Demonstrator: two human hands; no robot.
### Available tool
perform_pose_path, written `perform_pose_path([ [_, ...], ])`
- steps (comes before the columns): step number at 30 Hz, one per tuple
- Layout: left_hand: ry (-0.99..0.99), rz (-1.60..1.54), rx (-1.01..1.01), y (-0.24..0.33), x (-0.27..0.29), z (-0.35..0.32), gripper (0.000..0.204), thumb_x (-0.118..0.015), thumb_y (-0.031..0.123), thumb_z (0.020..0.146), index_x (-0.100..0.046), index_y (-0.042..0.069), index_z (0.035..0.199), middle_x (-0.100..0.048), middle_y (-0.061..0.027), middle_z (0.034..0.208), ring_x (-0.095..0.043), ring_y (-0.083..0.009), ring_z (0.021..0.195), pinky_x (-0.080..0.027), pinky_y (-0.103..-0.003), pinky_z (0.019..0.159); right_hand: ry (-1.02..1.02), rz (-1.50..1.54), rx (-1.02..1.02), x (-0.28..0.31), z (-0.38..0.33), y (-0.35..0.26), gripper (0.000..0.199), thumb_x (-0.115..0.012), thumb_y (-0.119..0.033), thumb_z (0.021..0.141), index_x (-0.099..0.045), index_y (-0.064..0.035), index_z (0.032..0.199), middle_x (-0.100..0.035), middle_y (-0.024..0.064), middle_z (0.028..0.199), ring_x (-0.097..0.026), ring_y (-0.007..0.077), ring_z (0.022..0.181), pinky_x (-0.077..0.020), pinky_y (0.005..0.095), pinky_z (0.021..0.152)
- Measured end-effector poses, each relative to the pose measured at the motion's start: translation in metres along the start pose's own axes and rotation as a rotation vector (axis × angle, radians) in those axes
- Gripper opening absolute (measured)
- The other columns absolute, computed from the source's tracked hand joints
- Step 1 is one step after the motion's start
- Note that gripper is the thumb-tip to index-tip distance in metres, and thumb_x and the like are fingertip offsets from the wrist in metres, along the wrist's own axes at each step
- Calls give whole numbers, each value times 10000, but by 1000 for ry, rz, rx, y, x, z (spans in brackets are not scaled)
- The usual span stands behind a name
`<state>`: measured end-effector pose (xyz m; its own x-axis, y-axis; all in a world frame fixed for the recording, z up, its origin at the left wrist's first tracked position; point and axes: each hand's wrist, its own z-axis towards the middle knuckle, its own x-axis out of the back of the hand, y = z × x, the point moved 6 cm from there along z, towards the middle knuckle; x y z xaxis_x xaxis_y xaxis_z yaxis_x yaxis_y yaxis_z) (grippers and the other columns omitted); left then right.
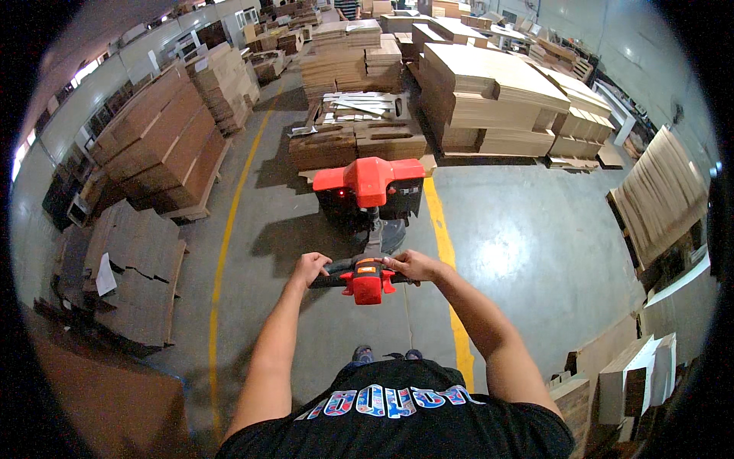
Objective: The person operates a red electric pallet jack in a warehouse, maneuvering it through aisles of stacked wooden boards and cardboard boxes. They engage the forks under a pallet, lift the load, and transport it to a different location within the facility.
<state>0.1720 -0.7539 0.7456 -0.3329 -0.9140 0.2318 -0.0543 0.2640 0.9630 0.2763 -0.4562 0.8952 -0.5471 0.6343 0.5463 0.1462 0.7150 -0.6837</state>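
Both my arms reach forward to the handlebar of a red and black electric pallet truck (368,183). The fingers of my left hand (310,268) wrap round the bar's left grip. My right hand (414,265) is closed on the right grip, its thumb near the middle. Between them sits the red control head (367,283) of the tiller handle, with small red levers at its sides. A dark shaft joins it to the truck's body ahead. Just beyond the truck stands a load of stacked brown boards (355,145), with loose pale strips (359,105) on top.
Yellow floor lines (229,237) run along both sides of the aisle. Brown panel stacks (157,145) and grey-brown boards (134,252) stand at left. Large pale board stacks (497,99) fill the far right; a leaning stack (661,199) stands nearer. A person (348,9) is at the far end.
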Motion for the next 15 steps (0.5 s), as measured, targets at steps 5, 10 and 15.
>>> perform_pose_path([
  [5, -138, -57, -81, -34, -2, -68, 251, -658, 209, 957, -791, -4, 966, -772, -102, 822, -725, -165, 674, -567, -352, 691, 178, -75, 168, -68, -46, 11, 736, -484, -711, 1044, -777, -36, 1065, -605, 25, 711, -552, 135, 617, -490, 367, 547],
  [10, -48, -100, -56, -46, 14, -69, 222, -668, 198, 940, -792, 14, 927, -758, -96, 764, -712, -179, 655, -576, -370, 676, 95, -5, 44, -75, -53, -9, 779, -495, -736, 1026, -778, -11, 1045, -582, 16, 683, -554, 142, 596, -468, 360, 530],
  [15, -10, -66, -90, -75, 7, -16, 214, -678, 195, 937, -780, 7, 928, -750, -80, 784, -719, -168, 658, -551, -341, 678, 38, -13, 7, -55, 17, 28, 744, -519, -735, 1015, -769, -36, 1065, -604, 49, 676, -582, 174, 578, -492, 381, 533],
])
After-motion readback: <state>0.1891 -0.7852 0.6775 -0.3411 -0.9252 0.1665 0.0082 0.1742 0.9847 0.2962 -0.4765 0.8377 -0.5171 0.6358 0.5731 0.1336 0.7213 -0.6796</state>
